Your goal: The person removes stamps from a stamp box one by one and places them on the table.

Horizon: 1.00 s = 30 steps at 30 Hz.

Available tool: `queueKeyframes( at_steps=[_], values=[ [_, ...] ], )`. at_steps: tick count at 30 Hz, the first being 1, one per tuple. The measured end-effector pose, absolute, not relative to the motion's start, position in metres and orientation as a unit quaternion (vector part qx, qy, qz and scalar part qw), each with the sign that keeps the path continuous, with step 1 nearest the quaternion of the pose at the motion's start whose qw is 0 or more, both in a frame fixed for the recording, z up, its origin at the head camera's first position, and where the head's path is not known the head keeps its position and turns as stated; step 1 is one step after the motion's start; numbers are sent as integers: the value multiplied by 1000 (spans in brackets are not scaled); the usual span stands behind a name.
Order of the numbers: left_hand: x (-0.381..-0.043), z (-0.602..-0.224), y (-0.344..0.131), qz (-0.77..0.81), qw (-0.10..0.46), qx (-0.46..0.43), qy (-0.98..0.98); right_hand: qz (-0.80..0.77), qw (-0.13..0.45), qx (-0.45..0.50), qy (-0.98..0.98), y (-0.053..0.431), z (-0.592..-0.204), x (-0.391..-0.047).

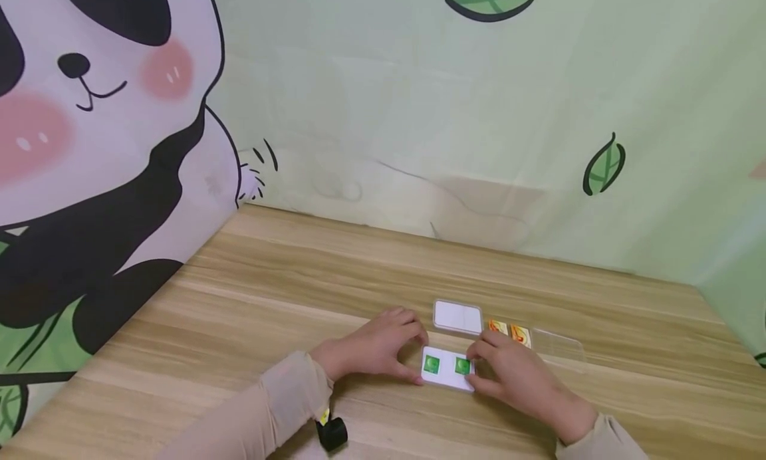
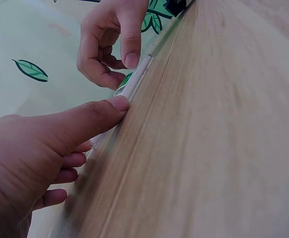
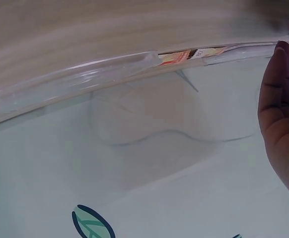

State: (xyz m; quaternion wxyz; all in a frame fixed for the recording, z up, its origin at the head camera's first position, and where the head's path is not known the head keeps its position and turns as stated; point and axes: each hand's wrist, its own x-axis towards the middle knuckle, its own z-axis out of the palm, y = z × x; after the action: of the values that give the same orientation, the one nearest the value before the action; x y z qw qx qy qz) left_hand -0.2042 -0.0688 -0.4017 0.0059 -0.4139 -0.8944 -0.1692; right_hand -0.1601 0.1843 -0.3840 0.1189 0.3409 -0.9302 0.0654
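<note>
A flat white card (image 1: 447,368) with two green printed squares lies low over the wooden table between both hands. My left hand (image 1: 385,345) grips its left end, the thumb at the near corner and a finger at the far one. In the left wrist view that thumb presses the edge of the card (image 2: 134,82). At the card's right end my right hand (image 1: 517,373) holds it with thumb and fingertips, overlapping the right green square's side. Curled fingers of the right hand (image 2: 107,47) also show in the left wrist view, close against the card.
Behind the card lies a clear-rimmed case with a white face (image 1: 457,316). Orange printed pieces (image 1: 520,336) lie right of it, partly behind the right hand, beside a clear plastic case (image 1: 559,347). A black object (image 1: 332,435) is near the left sleeve. A printed curtain (image 1: 359,114) backs the table.
</note>
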Motion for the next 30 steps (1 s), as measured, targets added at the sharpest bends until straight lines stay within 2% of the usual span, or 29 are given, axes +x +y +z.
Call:
queueKeyframes(
  at_steps=[30],
  values=[
    [-205, -403, -69, -170, 5, -413, -895, 80, 114, 329, -934, 181, -384, -158]
  ],
)
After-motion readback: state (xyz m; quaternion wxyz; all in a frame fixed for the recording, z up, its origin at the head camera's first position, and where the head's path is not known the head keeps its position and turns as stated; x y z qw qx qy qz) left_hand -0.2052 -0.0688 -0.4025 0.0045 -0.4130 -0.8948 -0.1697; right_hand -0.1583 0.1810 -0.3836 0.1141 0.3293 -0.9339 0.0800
